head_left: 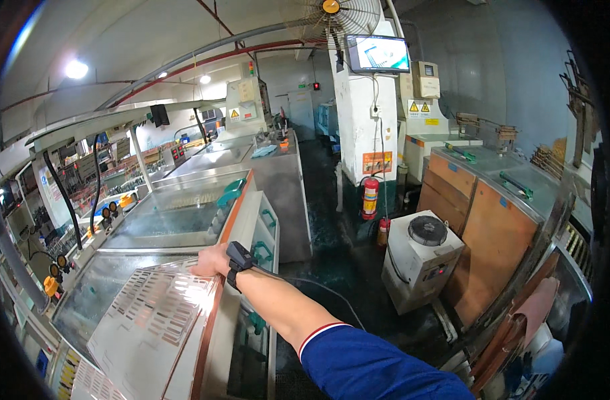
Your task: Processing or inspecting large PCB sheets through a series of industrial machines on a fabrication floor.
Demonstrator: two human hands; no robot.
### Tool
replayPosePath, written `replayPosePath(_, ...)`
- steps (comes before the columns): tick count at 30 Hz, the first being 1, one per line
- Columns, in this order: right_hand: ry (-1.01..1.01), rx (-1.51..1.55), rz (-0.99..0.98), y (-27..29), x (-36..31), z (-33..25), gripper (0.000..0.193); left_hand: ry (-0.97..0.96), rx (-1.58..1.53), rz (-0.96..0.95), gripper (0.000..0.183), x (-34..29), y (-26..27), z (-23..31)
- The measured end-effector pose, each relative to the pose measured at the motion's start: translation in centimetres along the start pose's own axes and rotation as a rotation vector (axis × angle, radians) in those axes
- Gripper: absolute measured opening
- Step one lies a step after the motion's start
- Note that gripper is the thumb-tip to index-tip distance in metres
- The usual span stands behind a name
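Note:
My right hand (pixel 213 261) reaches in from the lower right, in a blue sleeve, with a black strapped device (pixel 239 260) and a cable at the wrist. Its fingers are closed at the far corner of a thin, shiny, pinkish-silver panel (pixel 142 320) with rows of slots, which looks like a circuit board sheet. More such sheets seem to lie under and beside it, tilted over the glass-topped machine (pixel 85 293) and its orange-brown edge. The fingertips are partly hidden against the sheet. My left hand is out of view.
A second clear lid (pixel 178 207) with a green handle (pixel 232 192) lies beyond. Pressure gauges (pixel 60 265) line the machine's left side. Across the dark aisle stand a fire extinguisher (pixel 370 197), a white box unit (pixel 422 257) and a wood-sided bench (pixel 482 227).

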State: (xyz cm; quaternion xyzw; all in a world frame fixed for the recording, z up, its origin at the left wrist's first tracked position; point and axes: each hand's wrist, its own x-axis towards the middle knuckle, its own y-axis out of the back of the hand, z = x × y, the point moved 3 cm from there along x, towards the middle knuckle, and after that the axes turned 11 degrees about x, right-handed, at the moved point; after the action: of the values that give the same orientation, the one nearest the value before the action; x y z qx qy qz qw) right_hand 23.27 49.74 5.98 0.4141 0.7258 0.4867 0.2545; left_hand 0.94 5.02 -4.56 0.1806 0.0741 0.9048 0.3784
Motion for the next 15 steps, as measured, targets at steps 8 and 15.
replayPosePath(8, -0.008, 0.011, 0.014, 0.4, -0.4, 0.1, 0.069, -0.070, 0.193, 0.030, 0.047, -0.6, -0.2, 1.1)
replayPosePath(15, -0.013, 0.008, 0.011, -0.6, -0.1, -0.6, 0.069, 0.189, -0.122, 0.079, 0.046, -0.6, 0.5, 1.7)
